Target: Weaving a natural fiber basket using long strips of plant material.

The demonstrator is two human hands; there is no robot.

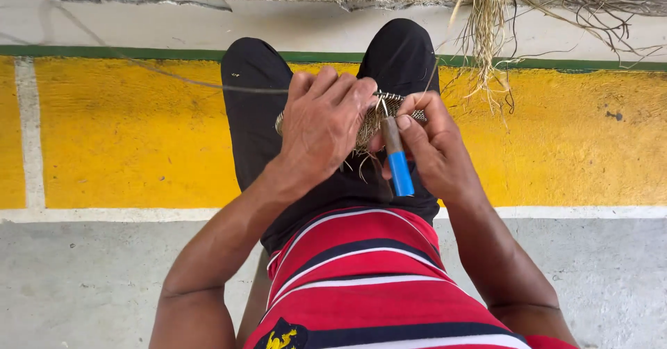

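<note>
Sitting over yellow-painted concrete floor [125,133]; left hand [323,123] clasps woven piece [368,126], right hand [434,147] pinches blue-handled tool [397,161].

left hand [321,123] curled shut; right hand [425,144] gripping, thumb up

Outdoor craft spot: painted concrete floor [125,140]; dried fibre bundles [486,22] lying about.
</note>
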